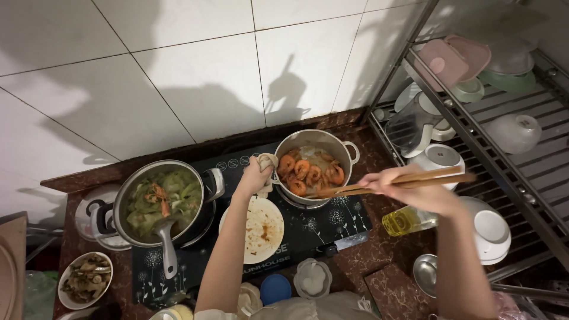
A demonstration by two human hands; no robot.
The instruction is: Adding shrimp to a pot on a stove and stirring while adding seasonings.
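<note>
A steel pot (349,149) of orange shrimp (309,170) sits on the black cooktop (320,228). My left hand (253,176) grips the pot's left handle through a pale cloth (268,163). My right hand (415,188) holds wooden chopsticks (388,183) whose tips reach into the pot among the shrimp. A used white plate (261,231) with sauce smears lies in front of the pot, under my left forearm.
A second pot (159,198) with green vegetables and a ladle stands at left. A bowl of cooked food (84,280) is at the lower left. An oil bottle (408,220) lies by the cooktop. A metal dish rack (504,118) with bowls and cups fills the right side.
</note>
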